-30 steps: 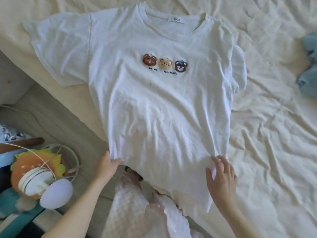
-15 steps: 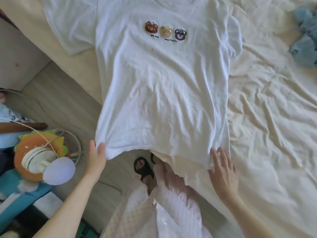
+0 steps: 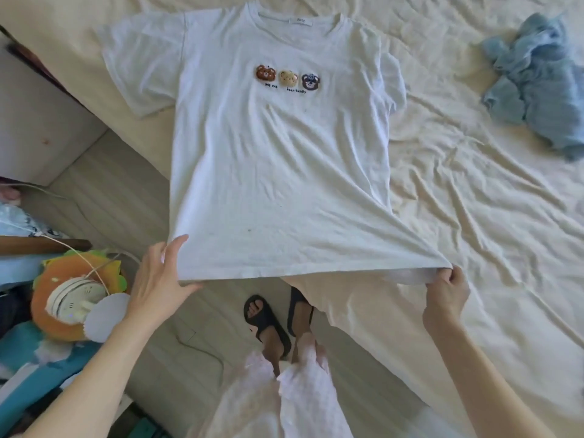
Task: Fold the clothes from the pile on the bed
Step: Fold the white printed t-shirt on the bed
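Note:
A white T-shirt with three bear faces on its chest lies front up over the corner of the bed, collar at the far end. Its hem is lifted off the bed and stretched taut past the mattress edge. My left hand holds the hem's left corner, thumb on top and fingers underneath. My right hand pinches the hem's right corner with curled fingers. The left sleeve is spread flat; the right sleeve is bunched at the shirt's side.
A crumpled light-blue garment lies on the cream sheet at the far right. On the floor to my left are an orange plush toy with a white device, a cable and blue items. My sandalled feet stand at the bed's corner.
Both hands have taken hold of the hem corners and pulled them apart and toward me, lifting and tightening the hem. The right hand went from flat on the cloth to a pinch.

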Action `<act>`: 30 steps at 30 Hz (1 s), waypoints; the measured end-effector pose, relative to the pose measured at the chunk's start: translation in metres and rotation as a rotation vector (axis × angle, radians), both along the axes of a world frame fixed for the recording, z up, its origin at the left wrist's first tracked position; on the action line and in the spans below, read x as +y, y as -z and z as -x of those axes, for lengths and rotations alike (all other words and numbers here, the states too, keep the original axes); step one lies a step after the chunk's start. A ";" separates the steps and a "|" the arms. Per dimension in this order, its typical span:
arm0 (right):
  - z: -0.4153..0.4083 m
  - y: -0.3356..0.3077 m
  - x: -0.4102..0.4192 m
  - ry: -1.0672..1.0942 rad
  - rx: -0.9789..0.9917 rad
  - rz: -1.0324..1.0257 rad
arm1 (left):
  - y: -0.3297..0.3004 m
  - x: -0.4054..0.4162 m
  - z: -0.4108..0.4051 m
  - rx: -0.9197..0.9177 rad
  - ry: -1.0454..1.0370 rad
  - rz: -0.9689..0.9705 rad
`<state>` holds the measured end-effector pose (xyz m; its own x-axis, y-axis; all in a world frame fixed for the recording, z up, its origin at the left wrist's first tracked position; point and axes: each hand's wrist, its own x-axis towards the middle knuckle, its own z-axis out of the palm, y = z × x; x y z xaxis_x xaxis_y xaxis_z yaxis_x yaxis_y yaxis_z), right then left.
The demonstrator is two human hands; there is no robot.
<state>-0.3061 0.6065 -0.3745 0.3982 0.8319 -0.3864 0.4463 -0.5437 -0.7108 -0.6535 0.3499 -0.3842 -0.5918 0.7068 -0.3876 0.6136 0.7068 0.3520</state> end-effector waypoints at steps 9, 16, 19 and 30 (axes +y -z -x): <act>0.016 -0.050 0.021 -0.404 -0.160 -0.197 | -0.038 0.010 -0.008 0.165 -0.133 -0.128; -0.038 -0.060 0.023 -0.810 -0.425 -0.355 | -0.052 -0.019 0.008 0.243 -0.020 -0.123; -0.051 -0.058 0.027 -1.048 -0.584 -0.476 | -0.053 -0.026 0.014 0.312 0.099 -0.121; -0.054 -0.028 0.024 -1.420 -0.997 -0.333 | -0.041 -0.025 0.008 0.452 0.378 0.165</act>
